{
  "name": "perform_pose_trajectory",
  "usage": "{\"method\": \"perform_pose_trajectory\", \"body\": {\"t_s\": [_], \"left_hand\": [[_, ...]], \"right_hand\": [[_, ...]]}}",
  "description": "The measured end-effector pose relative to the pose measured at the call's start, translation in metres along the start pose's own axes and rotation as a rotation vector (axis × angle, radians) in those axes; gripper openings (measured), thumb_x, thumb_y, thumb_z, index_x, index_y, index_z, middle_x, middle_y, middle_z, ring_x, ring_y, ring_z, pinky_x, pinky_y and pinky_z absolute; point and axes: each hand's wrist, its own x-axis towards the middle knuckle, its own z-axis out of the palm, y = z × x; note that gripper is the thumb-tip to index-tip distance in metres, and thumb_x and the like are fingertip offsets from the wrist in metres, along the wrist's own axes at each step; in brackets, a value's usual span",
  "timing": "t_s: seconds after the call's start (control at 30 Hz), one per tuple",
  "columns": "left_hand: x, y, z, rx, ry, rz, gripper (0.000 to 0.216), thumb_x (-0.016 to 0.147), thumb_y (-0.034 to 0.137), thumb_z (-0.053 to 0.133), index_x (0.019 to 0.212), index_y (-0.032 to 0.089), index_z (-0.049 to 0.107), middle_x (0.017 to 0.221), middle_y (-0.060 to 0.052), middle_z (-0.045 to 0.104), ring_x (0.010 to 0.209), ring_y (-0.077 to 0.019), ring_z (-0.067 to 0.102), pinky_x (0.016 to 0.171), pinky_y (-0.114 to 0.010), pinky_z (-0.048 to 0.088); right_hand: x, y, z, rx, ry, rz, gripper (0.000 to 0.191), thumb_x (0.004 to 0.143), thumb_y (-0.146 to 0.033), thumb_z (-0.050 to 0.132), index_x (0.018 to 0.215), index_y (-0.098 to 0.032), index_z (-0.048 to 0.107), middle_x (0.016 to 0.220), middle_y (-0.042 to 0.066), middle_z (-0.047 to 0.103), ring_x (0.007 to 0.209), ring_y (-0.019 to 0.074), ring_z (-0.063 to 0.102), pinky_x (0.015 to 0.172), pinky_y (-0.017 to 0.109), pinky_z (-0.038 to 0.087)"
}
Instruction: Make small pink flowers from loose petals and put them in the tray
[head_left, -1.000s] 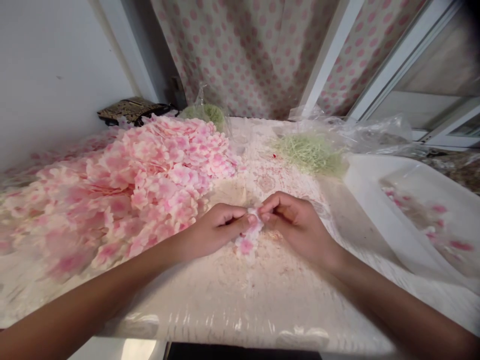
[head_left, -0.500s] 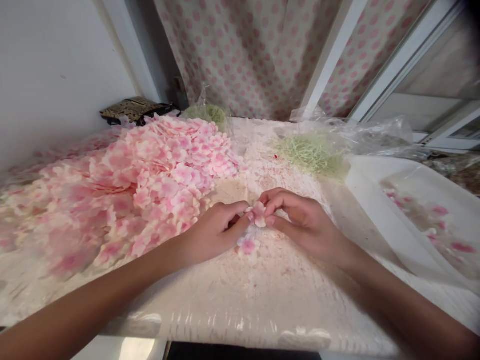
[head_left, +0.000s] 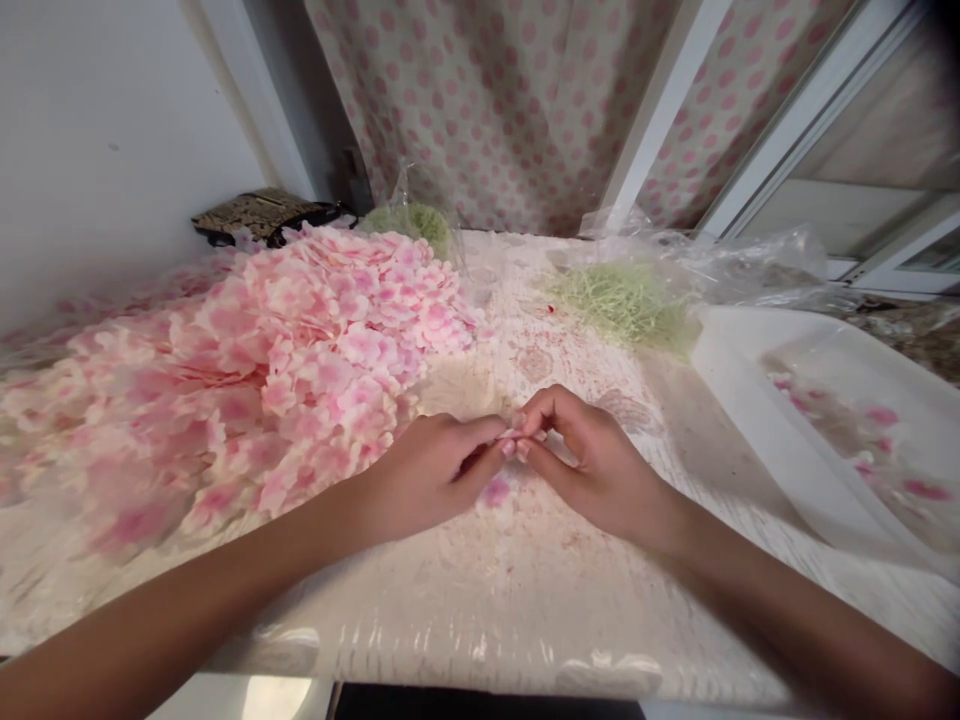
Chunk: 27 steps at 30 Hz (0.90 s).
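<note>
Over the middle of the table, my left hand (head_left: 442,470) and my right hand (head_left: 589,465) meet at the fingertips. Thumb and forefinger of each pinch one small pale pink artificial flower (head_left: 514,436), now mostly covered by the fingers. Just below them another white-and-pink flower (head_left: 495,491) hangs or lies near the tabletop; I cannot tell which. Left of my hands spreads a large heap of pink artificial flowers (head_left: 300,350). Beyond my right hand lies a clump of thin light green stems (head_left: 626,300).
At the right stands a white tray (head_left: 739,420) with several pink-centred flowers in it. Clear plastic bags (head_left: 757,265) lie at the back right. A patterned bag (head_left: 259,213) and a bagged green bundle (head_left: 420,228) sit behind the heap. A dotted curtain (head_left: 510,110) hangs behind the table.
My right fingers have closed in on my left fingertips and now pinch the flower too. Its petals, spread in view before, are now mostly hidden.
</note>
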Motion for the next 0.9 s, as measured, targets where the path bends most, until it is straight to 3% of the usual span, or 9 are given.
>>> {"method": "perform_pose_trajectory", "body": {"t_s": [0.1,0.2,0.3,0.43,0.53,0.6,0.73,0.9], "left_hand": [[0.000,0.004,-0.009,0.172,-0.062,-0.018,0.026,0.091,0.028,0.037,0.081,0.017,0.059,0.053,0.004,0.045,0.048,-0.0078,0.044,0.050,-0.021,0.028],[0.000,0.007,-0.019,0.284,-0.194,-0.124,0.023,0.086,0.036,0.047,0.088,0.020,0.062,0.055,0.003,0.052,0.052,-0.0110,0.050,0.053,-0.022,0.029],[-0.001,0.007,-0.023,0.307,-0.280,-0.123,0.020,0.080,0.038,0.055,0.085,0.020,0.062,0.058,0.003,0.055,0.055,-0.0126,0.052,0.053,-0.022,0.028],[-0.003,0.008,-0.020,0.204,-0.329,-0.082,0.011,0.080,0.023,0.052,0.076,0.018,0.061,0.059,0.003,0.054,0.055,-0.0098,0.050,0.054,-0.021,0.029],[-0.002,0.007,-0.018,0.067,-0.245,-0.048,0.014,0.076,0.010,0.051,0.077,0.017,0.062,0.056,0.005,0.051,0.052,-0.0069,0.047,0.052,-0.018,0.030],[-0.002,0.006,-0.017,-0.049,-0.137,0.010,0.013,0.076,0.008,0.051,0.075,0.016,0.062,0.053,0.006,0.049,0.048,-0.0050,0.042,0.048,-0.016,0.028],[-0.003,0.005,-0.015,-0.235,-0.005,0.117,0.010,0.077,0.010,0.057,0.069,0.014,0.062,0.051,0.008,0.046,0.044,-0.0024,0.034,0.044,-0.014,0.026],[-0.003,0.008,-0.014,-0.309,0.014,0.107,0.012,0.076,0.011,0.060,0.065,0.014,0.062,0.045,0.010,0.025,0.042,-0.0029,0.023,0.041,-0.016,0.020]], "right_hand": [[0.001,0.000,-0.006,-0.090,0.016,0.041,0.015,0.085,-0.015,0.049,0.098,-0.021,0.049,0.083,-0.001,0.059,0.077,0.0129,0.058,0.065,0.025,0.044],[0.005,-0.002,-0.022,-0.182,0.084,0.026,0.008,0.083,-0.014,0.052,0.085,-0.020,0.057,0.079,0.000,0.062,0.073,0.0127,0.058,0.065,0.025,0.043],[0.007,-0.007,-0.037,-0.137,0.105,0.041,0.007,0.082,-0.015,0.055,0.079,-0.020,0.058,0.079,0.000,0.063,0.073,0.0128,0.058,0.067,0.025,0.044],[0.005,-0.019,-0.044,0.027,-0.044,0.097,0.006,0.080,-0.016,0.058,0.075,-0.020,0.059,0.080,0.000,0.060,0.077,0.0130,0.058,0.072,0.026,0.046],[0.002,-0.024,-0.040,0.194,-0.292,0.100,0.006,0.077,-0.017,0.064,0.071,-0.019,0.062,0.093,0.002,0.058,0.092,0.0138,0.057,0.082,0.027,0.045],[-0.001,-0.023,-0.033,0.266,-0.382,0.103,0.006,0.077,-0.018,0.065,0.071,-0.018,0.063,0.099,0.002,0.057,0.101,0.0140,0.054,0.090,0.028,0.042],[-0.007,-0.016,-0.018,0.448,-0.324,0.171,0.006,0.078,-0.018,0.064,0.072,-0.018,0.062,0.092,0.001,0.059,0.097,0.0126,0.055,0.087,0.028,0.044],[-0.011,-0.011,-0.009,0.549,-0.205,0.217,0.006,0.078,-0.015,0.063,0.074,-0.019,0.061,0.082,-0.001,0.062,0.079,0.0094,0.059,0.074,0.023,0.047]]}}
